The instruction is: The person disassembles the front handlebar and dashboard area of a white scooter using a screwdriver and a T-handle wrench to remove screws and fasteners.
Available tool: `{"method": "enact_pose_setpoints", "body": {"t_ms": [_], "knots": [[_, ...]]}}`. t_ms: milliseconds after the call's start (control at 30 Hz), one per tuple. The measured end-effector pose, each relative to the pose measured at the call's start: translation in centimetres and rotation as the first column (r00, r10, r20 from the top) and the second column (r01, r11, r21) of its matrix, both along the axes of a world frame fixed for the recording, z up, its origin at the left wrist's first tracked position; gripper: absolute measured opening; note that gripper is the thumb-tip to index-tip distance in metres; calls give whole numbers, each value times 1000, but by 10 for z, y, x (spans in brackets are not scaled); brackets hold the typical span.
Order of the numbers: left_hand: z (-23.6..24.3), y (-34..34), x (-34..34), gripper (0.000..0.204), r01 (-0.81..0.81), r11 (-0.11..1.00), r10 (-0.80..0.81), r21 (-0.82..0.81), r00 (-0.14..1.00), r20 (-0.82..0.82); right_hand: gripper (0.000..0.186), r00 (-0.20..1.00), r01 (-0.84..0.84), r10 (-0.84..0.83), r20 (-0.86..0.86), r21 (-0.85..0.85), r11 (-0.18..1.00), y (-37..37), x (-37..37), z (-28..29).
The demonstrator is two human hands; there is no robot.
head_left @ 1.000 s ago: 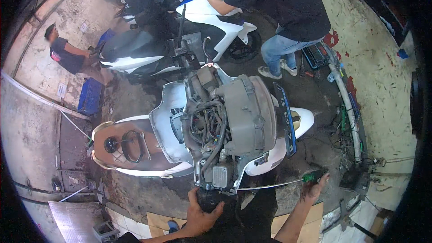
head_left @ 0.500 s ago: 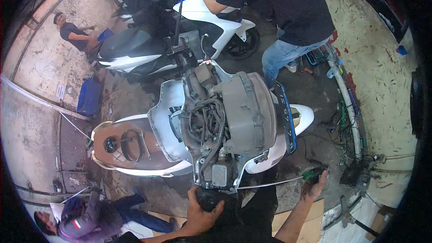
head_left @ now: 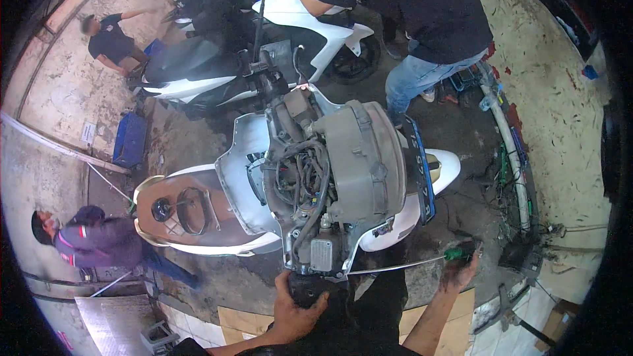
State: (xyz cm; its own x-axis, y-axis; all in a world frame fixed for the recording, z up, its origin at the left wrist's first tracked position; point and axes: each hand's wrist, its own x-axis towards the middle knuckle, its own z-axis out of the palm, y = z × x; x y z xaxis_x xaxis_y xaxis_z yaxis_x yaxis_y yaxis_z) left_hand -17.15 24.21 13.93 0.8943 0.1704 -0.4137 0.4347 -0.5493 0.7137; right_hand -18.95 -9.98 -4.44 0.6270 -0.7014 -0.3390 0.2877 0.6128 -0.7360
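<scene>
Our left hand (head_left: 298,316) on a black rounded part (head_left: 307,290), our right hand (head_left: 463,270) on a green-handled screwdriver (head_left: 453,253), both at the scooter (head_left: 241,184)

Our left thumb and forefinger stand apart, curved round opposite sides of the black rounded part at the scooter's near edge; how that hand's other fingers lie we cannot tell; our right fingers bend round the screwdriver's handle, partly hidden, to the near right of the scooter; its pale shaft (head_left: 398,267) runs back to the scooter's near edge, though we cannot see whether the tip touches; in the scooter's middle we see a silver rectangular lid (head_left: 322,254), exposed wiring (head_left: 306,184) and a large grey housing (head_left: 362,165); left of the scooter's middle lies its tan top (head_left: 217,227); beyond the scooter stands a white motorbike (head_left: 293,21), a person in a black top (head_left: 428,16) bending over it; at the scooter's left end is a person in a purple jacket (head_left: 109,245); a blue crate (head_left: 130,138) sits beyond the scooter's left end.
</scene>
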Motion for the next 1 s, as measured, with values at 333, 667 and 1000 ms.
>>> {"method": "enact_pose_setpoints", "body": {"t_ms": [333,667,1000], "knots": [[-5,3,-4,83,-21,1000,22,21,1000,-12,38,974,162,-136,-181,136,977,-5,0,1],[-2,2,-1,82,3,998,-4,57,1000,22,47,979,108,-90,-183,88,990,-3,2,6],[1,1,0,82,-24,999,25,24,999,-30,38,1000,23,-22,-10,108,994,-5,1,4]]}}
